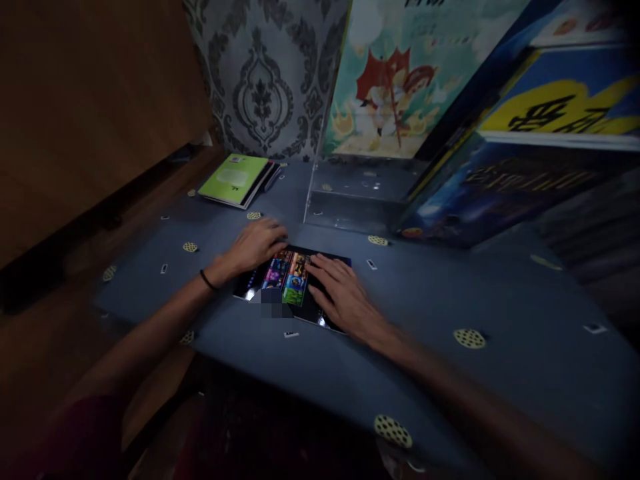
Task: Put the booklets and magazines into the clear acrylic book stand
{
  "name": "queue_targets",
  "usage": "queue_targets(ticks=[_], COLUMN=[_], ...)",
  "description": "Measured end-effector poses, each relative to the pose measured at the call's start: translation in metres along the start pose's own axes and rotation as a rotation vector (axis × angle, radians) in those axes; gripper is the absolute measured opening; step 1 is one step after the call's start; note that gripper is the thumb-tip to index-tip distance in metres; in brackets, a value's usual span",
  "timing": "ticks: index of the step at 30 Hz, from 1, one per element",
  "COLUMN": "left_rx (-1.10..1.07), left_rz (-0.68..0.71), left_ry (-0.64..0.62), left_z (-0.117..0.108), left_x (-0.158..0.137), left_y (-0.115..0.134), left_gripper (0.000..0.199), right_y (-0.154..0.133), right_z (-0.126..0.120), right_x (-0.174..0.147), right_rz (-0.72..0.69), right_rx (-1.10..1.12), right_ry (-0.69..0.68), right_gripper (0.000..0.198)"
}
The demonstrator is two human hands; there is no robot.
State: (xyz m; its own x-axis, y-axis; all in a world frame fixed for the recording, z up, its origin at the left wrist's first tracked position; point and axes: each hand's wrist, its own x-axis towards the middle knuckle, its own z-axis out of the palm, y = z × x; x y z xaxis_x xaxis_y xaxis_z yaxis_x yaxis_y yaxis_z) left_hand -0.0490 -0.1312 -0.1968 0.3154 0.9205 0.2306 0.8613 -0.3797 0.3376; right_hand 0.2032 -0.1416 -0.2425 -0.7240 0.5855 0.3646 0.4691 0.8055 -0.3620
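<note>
A dark, glossy book or booklet with small colourful pictures on its cover lies flat on the table. My right hand rests on its right part, palm down, fingers stretched out and apart. At its far left edge is my left hand, fingers loosely bent and slightly blurred, with the tips touching or just over the book's top edge. Neither hand grips the book visibly. A blurred-out patch covers part of the near edge. A dark band circles my left wrist.
Further back left, a small stack of books with a green cover lies on the patterned grey-blue tablecloth. A clear acrylic stand and several upright books, one blue, stand at the back right. A wooden panel rises at left.
</note>
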Motion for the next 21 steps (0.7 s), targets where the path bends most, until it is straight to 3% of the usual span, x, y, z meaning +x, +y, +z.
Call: queue_targets(ticks=[4,9,13,21], left_rx=[0.118,0.117,0.092,-0.023], left_rz=[0.127,0.096,0.062,-0.178], left_ry=[0.003,-0.066,-0.130,-0.158], left_z=[0.020,0.036,0.030,0.011], left_x=[-0.033,-0.050,-0.048,-0.052], left_y=[0.029,0.044,0.040,0.015], left_gripper=[0.037,0.046,0.050,0.063], right_y=[0.002,0.004,0.008,0.023], right_z=[-0.001,0.001,-0.001,-0.012], right_x=[-0.002,-0.001,-0.002,-0.019], right_rz=[0.017,-0.015,-0.032,-0.032], right_rx=[-0.035,-0.100,-0.105,-0.081], right_ry=[-0.034,-0.048,-0.092,-0.107], right_gripper=[0.046,0.048,0.052,0.073])
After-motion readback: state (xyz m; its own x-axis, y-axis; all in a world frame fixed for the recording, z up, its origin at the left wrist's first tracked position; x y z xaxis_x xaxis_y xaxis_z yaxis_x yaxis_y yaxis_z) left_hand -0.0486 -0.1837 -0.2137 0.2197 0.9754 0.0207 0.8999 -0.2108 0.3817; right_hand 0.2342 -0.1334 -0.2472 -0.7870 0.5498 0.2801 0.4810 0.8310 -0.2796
